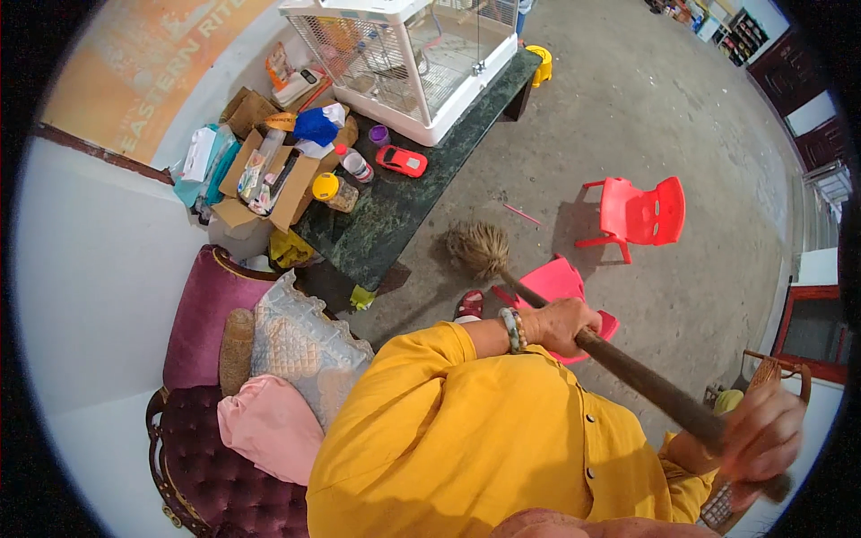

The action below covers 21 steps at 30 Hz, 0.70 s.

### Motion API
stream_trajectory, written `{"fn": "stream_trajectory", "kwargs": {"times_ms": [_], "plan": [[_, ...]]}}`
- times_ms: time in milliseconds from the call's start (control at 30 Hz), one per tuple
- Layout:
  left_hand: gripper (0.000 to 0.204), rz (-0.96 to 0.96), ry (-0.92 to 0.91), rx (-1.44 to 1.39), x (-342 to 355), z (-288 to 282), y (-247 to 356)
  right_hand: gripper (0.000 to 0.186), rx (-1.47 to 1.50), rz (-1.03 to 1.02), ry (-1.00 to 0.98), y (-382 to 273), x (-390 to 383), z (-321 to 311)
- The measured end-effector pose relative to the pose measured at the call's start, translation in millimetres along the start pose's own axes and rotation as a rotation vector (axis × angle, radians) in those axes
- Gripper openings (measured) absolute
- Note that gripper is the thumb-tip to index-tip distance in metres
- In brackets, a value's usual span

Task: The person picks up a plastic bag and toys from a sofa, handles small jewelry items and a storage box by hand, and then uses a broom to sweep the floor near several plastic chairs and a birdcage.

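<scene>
Plainly, the head view shows sweeping under way, not finished. The person's left hand (563,325) is wrapped shut around the broom handle (646,378) partway down its length, a beaded bracelet (513,329) on that wrist. The right hand (760,438) is closed around the handle's upper end, near the lower right rim of the picture. The handle runs slantwise between the two hands, and the broom head (477,247) lies well beyond the left hand, its bristles down on the concrete floor (682,143) just off the corner of the dark green marble table (395,215).

As for progress, a thin pink stick (522,214) lies on the floor near the bristles, so that patch looks not yet swept, and no gathered heap of dirt shows anywhere. The rest of the floor reads fairly bare, though fine dust cannot be judged here. A pink plastic chair (565,287) stands just beside the left hand, and a red plastic chair (639,213) stands farther out.
</scene>
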State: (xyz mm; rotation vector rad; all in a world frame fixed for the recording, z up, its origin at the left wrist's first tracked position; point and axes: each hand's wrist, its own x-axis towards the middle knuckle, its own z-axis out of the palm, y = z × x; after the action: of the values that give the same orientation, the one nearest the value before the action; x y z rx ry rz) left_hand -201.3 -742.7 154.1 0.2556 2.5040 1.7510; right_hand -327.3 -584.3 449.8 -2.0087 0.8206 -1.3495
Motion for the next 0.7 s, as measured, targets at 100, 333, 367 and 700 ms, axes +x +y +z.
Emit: {"fn": "stream_trajectory", "kwargs": {"times_ms": [100,333,367,700], "plan": [[0.025,0.105,-0.017,-0.158,8,-6,19,0.021,-0.047,-0.034,0.363,-7,-19,-26],[0.023,0.003,0.159,-0.224,23,-18,38,0.034,0.137,0.163,0.856,31,-107,-148],[0.022,0.006,0.219,-0.208,23,-18,38,0.028,0.124,0.149,0.97,40,-118,-155],[0.014,-0.323,0.16,0.198,-71,-48,-66,0.02,0.334,0.41,1.177,161,-147,-2]]}}
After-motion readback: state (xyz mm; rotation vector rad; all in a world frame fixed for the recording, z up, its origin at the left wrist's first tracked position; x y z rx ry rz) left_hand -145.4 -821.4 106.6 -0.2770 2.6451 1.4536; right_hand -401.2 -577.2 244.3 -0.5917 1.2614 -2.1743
